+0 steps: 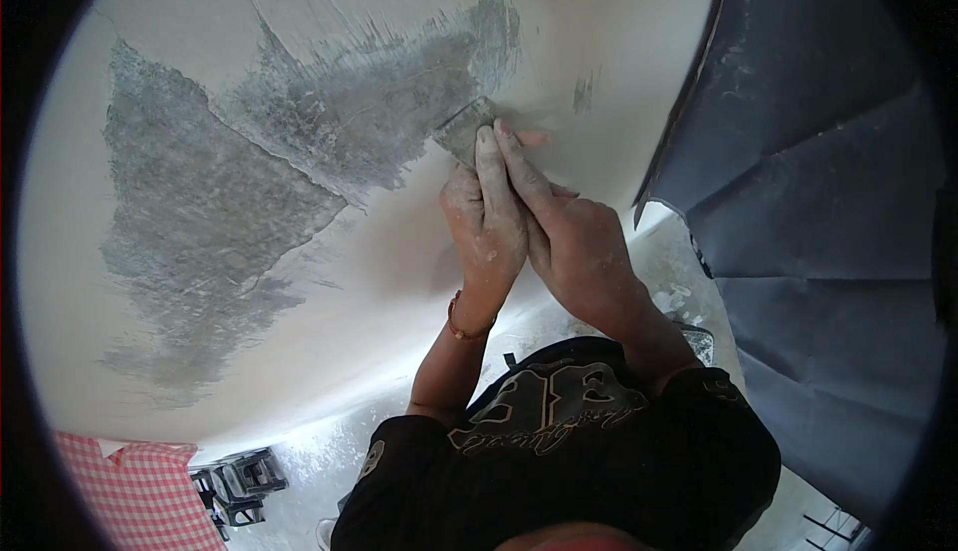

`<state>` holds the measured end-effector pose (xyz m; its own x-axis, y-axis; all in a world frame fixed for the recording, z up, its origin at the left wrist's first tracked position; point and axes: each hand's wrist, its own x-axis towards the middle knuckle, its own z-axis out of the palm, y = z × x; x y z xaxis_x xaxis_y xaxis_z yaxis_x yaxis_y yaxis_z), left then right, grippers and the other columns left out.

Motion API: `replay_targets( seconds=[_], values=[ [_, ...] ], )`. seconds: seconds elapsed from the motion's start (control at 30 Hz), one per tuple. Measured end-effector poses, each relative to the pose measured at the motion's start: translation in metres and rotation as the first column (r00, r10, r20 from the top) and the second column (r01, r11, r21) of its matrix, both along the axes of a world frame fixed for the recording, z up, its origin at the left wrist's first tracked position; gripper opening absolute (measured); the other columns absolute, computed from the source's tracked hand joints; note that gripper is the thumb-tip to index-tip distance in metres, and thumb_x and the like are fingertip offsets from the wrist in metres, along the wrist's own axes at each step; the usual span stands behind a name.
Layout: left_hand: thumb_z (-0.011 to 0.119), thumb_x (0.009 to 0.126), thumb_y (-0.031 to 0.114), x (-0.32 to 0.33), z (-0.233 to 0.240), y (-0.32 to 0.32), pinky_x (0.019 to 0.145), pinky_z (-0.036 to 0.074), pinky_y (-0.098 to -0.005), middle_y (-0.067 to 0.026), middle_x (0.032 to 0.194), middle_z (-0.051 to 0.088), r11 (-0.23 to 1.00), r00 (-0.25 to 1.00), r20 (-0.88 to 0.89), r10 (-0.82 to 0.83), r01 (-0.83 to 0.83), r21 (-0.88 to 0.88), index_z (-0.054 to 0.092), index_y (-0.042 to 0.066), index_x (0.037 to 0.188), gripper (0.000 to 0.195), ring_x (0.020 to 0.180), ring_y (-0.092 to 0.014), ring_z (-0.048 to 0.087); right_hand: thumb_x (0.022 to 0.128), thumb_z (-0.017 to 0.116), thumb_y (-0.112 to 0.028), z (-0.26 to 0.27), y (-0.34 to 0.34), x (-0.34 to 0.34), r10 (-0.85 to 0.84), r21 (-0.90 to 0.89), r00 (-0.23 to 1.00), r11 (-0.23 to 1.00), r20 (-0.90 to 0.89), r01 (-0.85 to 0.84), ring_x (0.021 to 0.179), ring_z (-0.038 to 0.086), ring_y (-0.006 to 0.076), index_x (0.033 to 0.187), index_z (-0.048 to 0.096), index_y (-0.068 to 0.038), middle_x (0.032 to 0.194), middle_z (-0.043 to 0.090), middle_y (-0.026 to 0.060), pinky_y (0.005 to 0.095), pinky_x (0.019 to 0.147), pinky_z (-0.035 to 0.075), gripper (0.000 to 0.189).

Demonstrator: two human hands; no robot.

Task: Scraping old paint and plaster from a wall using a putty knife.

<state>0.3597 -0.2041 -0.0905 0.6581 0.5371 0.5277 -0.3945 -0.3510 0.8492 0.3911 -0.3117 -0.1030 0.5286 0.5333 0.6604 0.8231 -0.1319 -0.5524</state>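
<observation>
A putty knife has its flat, plaster-smeared blade against the pale plastered wall; its handle is hidden by my hands. My left hand, dusty white, has fingers stretched along the blade. My right hand closes around the tool from the other side, its index finger beside the left fingers. The blade lies at the right edge of a bare grey patch with ragged edges. Further left is a second, larger grey patch, and a ridge of coating runs between the two.
Dark creased sheeting hangs along the right, past the wall's edge. At lower left are a red-and-white checked cloth and black plastic objects on the white-spattered floor. A thin metal rack shows at lower right.
</observation>
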Motion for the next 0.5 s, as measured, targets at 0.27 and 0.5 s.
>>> replay_targets(
  seconds=[0.27,0.5],
  values=[
    [0.038,0.116,0.028,0.002,0.001,0.004,0.056,0.039,-0.0267,0.0000,0.066,0.059,0.997,1.000,0.021,0.019,-0.020,0.078,0.075,-0.003,0.104,0.050,0.061,-0.007,0.049,0.099,0.062,-0.016,-0.005,0.001,-0.001,0.010,-0.020,1.000,1.000,-0.015,-0.010,0.079,0.072,0.0387,0.167,0.024,-0.018,0.104,0.073,0.0180,0.0482,0.069,0.058,0.077],
    [0.039,0.116,0.029,-0.002,-0.001,0.004,0.058,0.040,-0.0260,0.0007,0.065,0.058,0.997,0.999,-0.016,0.033,-0.032,0.075,0.075,-0.003,0.106,0.050,0.062,-0.006,0.049,0.100,0.061,-0.018,0.005,-0.002,-0.004,-0.073,-0.079,0.997,0.994,0.002,0.072,0.079,0.073,0.0389,0.166,0.025,-0.018,0.110,0.074,0.0197,0.0477,0.068,0.060,0.075]
  ],
)
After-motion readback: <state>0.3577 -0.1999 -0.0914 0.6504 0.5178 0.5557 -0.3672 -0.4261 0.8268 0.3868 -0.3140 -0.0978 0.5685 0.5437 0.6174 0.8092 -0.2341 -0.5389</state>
